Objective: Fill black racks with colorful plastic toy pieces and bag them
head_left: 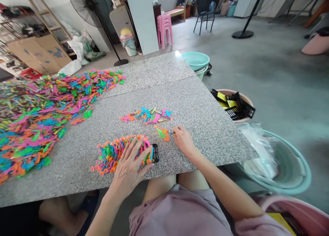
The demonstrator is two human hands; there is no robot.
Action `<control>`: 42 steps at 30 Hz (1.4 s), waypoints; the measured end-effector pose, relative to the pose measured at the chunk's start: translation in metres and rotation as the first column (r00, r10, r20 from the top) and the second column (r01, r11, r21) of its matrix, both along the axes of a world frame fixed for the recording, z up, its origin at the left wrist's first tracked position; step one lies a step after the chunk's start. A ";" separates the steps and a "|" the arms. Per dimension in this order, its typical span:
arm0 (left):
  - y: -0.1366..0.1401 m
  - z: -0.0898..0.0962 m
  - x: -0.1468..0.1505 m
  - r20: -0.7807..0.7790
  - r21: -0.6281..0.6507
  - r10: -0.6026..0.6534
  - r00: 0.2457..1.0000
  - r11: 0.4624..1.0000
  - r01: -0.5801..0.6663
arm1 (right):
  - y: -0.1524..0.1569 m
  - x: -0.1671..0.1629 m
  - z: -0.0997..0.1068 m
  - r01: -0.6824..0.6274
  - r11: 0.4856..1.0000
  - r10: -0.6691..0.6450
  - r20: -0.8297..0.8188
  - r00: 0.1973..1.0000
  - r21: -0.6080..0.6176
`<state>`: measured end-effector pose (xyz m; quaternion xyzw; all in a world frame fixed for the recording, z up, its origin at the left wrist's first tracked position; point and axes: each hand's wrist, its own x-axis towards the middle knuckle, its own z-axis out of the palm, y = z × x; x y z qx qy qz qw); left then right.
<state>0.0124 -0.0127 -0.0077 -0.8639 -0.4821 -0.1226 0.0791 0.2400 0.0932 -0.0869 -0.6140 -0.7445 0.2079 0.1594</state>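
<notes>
My left hand (132, 160) lies with fingers stretched over a tight row of colourful plastic toys (109, 155), which look like small toy pistols. The row is packed in a black plastic basket (155, 153), whose right end sticks out bare beyond my fingers. To the right, my right hand (183, 138) pinches the thin end of an orange and green toy pistol (162, 133) just above the tabletop. Beyond both hands is a small loose cluster of pink, blue and orange toy pistols (149, 116).
A large heap of the same toys (51, 109) covers the left of the speckled stone table (205, 126). By the right edge stand a tub of black baskets (235, 104), a teal basket with plastic bags (295, 160) and a pink tub (282, 203). Another person's leg (56, 212) shows below left.
</notes>
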 end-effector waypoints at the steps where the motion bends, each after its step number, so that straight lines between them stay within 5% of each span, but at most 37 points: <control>1: 0.000 0.000 0.000 -0.005 -0.003 -0.006 1.000 1.000 0.006 | -0.002 0.000 -0.001 0.000 1.000 0.000 -0.074 0.997 -0.007; 7: 0.001 0.000 -0.001 -0.020 -0.037 -0.011 1.000 0.999 0.010 | -0.028 -0.012 -0.018 -0.041 0.991 -0.023 -0.469 0.883 -0.125; 14: 0.001 -0.002 0.001 -0.039 -0.008 -0.001 0.999 1.000 0.001 | -0.022 -0.061 -0.024 -0.248 0.968 0.186 -0.597 0.780 -0.023; 21: 0.002 -0.003 0.002 -0.055 0.014 0.015 0.998 1.000 -0.014 | -0.012 -0.074 -0.024 -0.237 0.970 0.236 -0.404 0.884 0.046; 28: 0.003 -0.006 0.002 -0.044 0.036 0.017 0.999 0.999 -0.016 | -0.003 -0.071 -0.027 -0.325 0.945 0.315 -0.402 0.860 0.047; 33: 0.002 -0.005 0.003 -0.040 0.029 0.037 0.999 0.999 -0.036 | 0.006 -0.076 -0.011 -0.297 0.954 0.299 -0.128 0.946 0.035; 42: 0.002 -0.005 0.004 -0.026 0.020 0.064 0.998 0.998 -0.063 | 0.015 -0.083 0.012 -0.441 0.897 0.442 0.038 0.896 -0.032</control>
